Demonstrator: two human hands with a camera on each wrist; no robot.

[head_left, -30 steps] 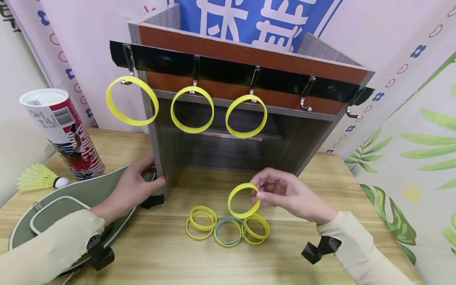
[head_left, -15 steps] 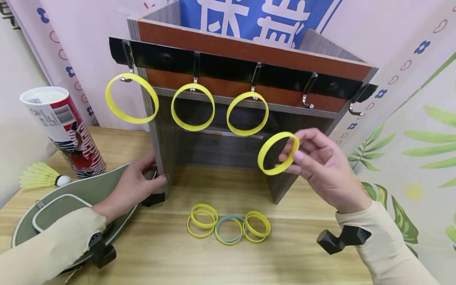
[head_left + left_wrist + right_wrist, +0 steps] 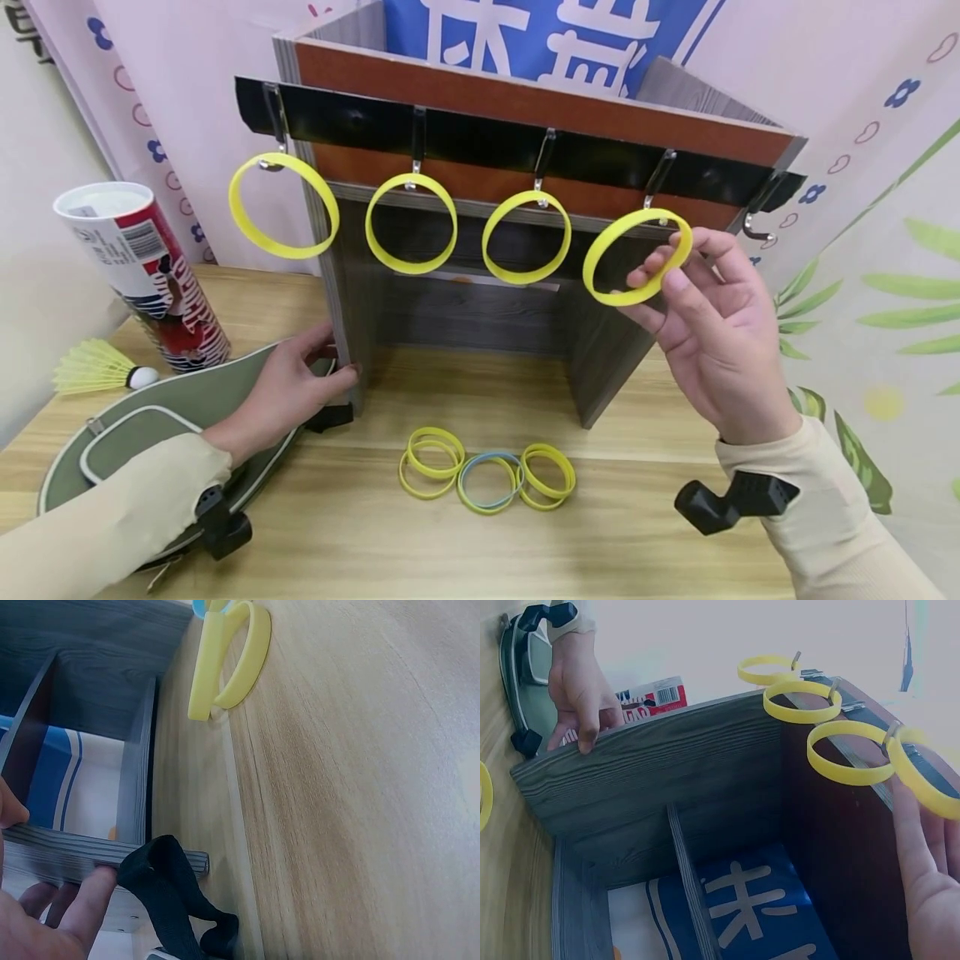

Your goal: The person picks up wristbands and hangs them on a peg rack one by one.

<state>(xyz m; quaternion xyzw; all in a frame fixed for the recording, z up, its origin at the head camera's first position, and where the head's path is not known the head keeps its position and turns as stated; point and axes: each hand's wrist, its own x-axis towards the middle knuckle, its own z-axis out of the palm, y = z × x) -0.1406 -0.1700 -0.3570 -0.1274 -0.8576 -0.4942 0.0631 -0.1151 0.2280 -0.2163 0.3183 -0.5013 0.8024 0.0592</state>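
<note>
My right hand (image 3: pixel 727 346), thumb and fingers closed to a pinch, holds a yellow ring (image 3: pixel 590 265) at the hook rail (image 3: pixel 480 138), fourth hook (image 3: pixel 660 175) from left; whether it's seated I can't tell. Below the rail, my left hand (image 3: pixel 288 387) grips the side panel (image 3: pixel 362 308).

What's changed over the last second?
The right hand carried its yellow ring up and rightward, from just above the table rings to the fourth hook from the left, without letting go. The left hand stayed on the cabinet side; three hanging rings stayed put.
</note>
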